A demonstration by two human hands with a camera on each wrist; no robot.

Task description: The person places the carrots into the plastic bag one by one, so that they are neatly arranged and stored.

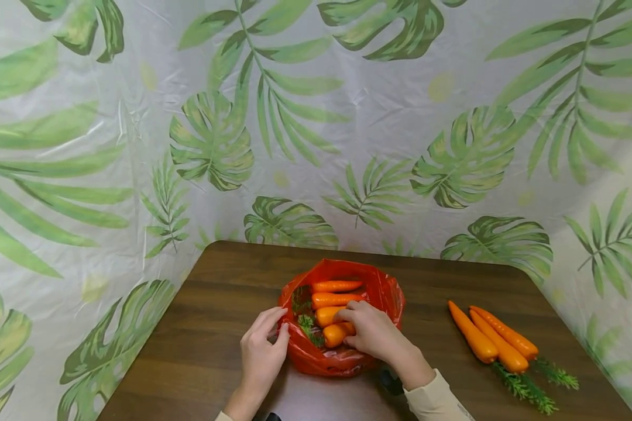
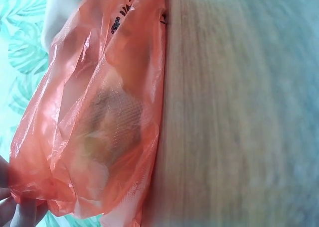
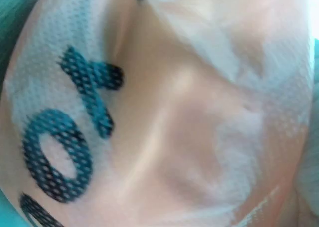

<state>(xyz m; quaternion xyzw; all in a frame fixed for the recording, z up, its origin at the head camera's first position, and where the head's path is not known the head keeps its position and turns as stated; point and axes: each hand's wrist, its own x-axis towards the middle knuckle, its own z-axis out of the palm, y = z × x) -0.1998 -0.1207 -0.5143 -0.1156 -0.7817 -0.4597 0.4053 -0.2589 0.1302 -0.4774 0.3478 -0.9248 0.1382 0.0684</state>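
Glossy and crinkled, the red plastic bag (image 1: 329, 361) gapes near the far edge of the table (image 1: 205, 333); the left hand (image 1: 263, 345) pinches its rim (image 1: 298, 341); the right hand (image 1: 376, 333) has its grip clamped on the nearest orange carrot (image 1: 333, 335) inside.

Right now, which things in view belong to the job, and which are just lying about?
In the job:
- left hand
- right hand
- red bag
- bagged carrots
- probably the three loose carrots

Just surroundings:
- brown table
- leaf-print sheet
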